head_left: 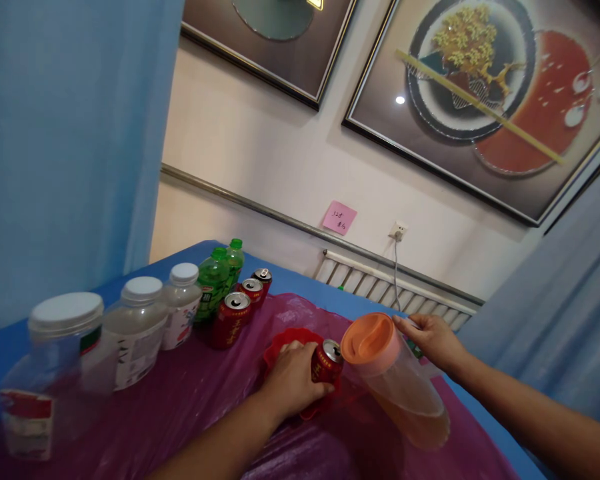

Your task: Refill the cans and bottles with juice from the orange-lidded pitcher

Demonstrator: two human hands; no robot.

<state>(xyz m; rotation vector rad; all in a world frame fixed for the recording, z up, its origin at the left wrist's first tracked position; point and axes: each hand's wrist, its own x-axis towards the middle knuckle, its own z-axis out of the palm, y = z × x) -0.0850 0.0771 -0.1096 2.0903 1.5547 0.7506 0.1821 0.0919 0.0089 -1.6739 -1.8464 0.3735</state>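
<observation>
My left hand (296,379) wraps round a red drink can (326,363) with an opened top, tilted a little over a red scalloped bowl (280,339). To the right of the can is a clear plastic pitcher (405,393) with an orange lid (373,340), leaning with its lid towards the can. Yellowish-brown liquid lies low in the pitcher. My right hand (430,339) grips the pitcher on its far right side, where the fingers are partly hidden. Lid and can rim look close together; whether they touch I cannot tell.
On the left stand several white-lidded clear jars (143,333), two green bottles (213,280) and three more red cans (233,320). Purple plastic sheeting (180,407) covers the blue table. Behind are a radiator (360,277), a wall socket with a cord (399,231) and blue curtains (70,147).
</observation>
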